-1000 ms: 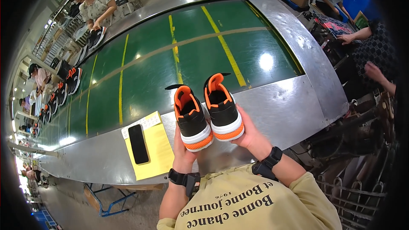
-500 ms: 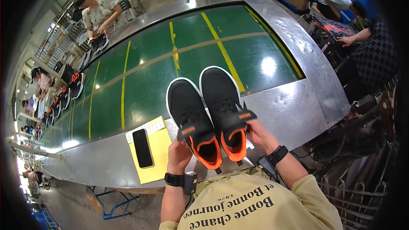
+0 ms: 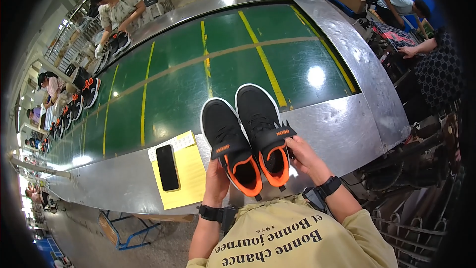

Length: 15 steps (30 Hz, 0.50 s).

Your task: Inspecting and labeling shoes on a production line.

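Two black shoes with white soles and orange linings are held side by side over the metal table edge, toes pointing away from me. My left hand (image 3: 216, 181) is closed on the outer side of the left shoe (image 3: 221, 128), by its ankle opening. My right hand (image 3: 302, 155) pinches the right shoe (image 3: 258, 111) near the end of its strap. Both straps lie across the shoes' tongues. My left fingers are partly hidden behind the shoe.
A black phone (image 3: 167, 167) lies on a yellow paper pad (image 3: 191, 184) left of the shoes. Beyond runs a green conveyor belt (image 3: 173, 77) with yellow lines, framed by a metal table (image 3: 337, 124). Several more shoes (image 3: 90, 92) line its far left. Co-workers stand along that side and at right.
Both shoes have shifted slightly nearer and to the right in view, the left one tilting a little. My hands keep hold of them.
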{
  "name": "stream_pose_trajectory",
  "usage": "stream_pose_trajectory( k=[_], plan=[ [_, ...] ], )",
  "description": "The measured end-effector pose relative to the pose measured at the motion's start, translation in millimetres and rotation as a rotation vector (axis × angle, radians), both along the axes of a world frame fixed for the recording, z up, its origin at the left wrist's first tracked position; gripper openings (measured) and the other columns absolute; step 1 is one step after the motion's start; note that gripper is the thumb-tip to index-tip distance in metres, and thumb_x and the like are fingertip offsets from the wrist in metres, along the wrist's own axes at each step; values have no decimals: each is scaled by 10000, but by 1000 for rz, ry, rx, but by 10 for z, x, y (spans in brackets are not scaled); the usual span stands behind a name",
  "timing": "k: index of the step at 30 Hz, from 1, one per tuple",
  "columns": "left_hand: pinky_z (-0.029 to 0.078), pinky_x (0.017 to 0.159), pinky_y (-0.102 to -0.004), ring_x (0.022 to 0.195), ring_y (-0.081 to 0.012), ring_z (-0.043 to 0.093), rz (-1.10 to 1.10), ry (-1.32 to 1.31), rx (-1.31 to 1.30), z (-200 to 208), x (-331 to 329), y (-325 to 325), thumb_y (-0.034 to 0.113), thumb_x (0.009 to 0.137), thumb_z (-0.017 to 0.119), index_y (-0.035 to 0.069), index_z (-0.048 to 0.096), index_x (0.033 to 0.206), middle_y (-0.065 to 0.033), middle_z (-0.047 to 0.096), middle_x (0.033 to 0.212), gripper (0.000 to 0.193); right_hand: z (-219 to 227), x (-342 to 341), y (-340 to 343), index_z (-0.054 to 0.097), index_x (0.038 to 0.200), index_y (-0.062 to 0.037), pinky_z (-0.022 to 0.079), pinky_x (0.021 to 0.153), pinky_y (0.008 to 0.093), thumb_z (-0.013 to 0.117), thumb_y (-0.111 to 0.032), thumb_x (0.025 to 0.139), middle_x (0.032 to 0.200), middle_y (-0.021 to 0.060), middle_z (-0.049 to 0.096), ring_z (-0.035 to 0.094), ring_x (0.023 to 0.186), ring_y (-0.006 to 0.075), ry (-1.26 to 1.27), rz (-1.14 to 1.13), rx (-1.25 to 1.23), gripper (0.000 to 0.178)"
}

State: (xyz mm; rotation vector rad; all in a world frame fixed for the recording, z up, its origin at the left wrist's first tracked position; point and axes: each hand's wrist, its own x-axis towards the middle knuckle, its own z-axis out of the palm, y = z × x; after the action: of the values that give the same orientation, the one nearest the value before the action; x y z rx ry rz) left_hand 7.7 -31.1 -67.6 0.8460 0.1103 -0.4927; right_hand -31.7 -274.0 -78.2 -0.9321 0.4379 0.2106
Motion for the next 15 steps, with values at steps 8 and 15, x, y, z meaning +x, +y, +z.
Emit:
stream_pose_trajectory(
  k=[8, 15],
  plan=[
    [341, 987, -323, 1156, -261, 469, 155, -458, 864, -447, 3, -54, 229, 960, 424, 16, 447, 1278, -166, 495, 1231, 383, -880, 32, -364, 566, 1148, -32, 450, 843, 347, 489, -177, 899, 1062, 155, 625, 597, 999, 266, -101, -10, -974, 299],
    [407, 770, -387, 948, -264, 546, 436, -1043, 1786, -201, 656, 626, 83, 809, 558, 65, 620, 987, -81, 624, 1015, 189, -258, -213, -555, 563, 1116, -44, 453, 735, 352, 599, -79, 774, 896, 145, 535, 556, 824, 297, -102, 75, -1683, 345]
  ],
)
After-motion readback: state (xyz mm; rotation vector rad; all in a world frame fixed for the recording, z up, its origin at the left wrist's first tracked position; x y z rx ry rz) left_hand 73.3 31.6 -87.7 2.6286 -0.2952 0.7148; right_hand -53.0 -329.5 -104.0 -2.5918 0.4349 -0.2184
